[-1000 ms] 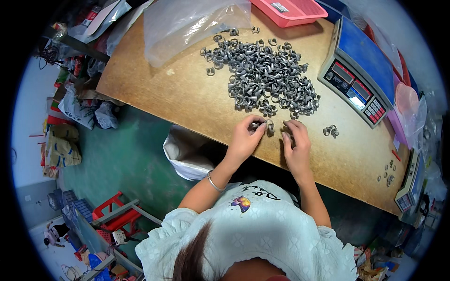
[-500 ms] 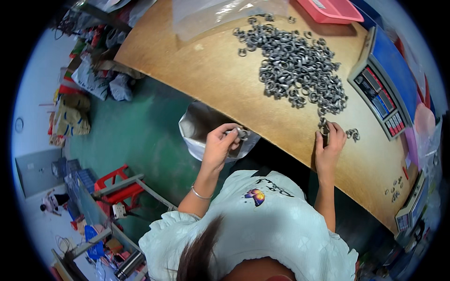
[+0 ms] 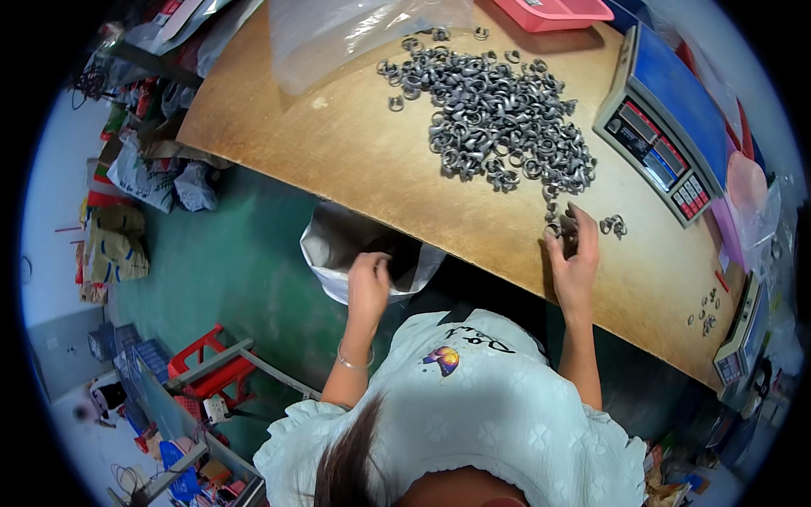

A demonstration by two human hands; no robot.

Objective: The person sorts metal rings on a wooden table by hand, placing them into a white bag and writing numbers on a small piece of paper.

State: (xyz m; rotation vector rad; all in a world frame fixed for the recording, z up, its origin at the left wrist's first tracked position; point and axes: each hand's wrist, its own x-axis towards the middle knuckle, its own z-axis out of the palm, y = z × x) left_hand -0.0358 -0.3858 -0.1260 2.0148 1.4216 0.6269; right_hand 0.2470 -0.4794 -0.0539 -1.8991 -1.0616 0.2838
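**Meanwhile, one hand at the bag, one at the rings**

Below the table edge, the left hand was held over the mouth of a white plastic bag that stood on the green floor just under the wooden table. Its fingers were curled loosely downward into the opening; whether anything was pinched between them could not be told. A thin bracelet was worn on that wrist.

The right hand was laid on the tabletop, palm down, with the fingers somewhat spread and the fingertips set on a few grey metal rings at the near fringe of the large pile of rings. A small separate cluster of rings was seen just beside the hand, toward the weighing scale. The two hands were kept well apart, the table edge lying between them.

A red tray and a clear plastic sheet were placed at the far side of the table.
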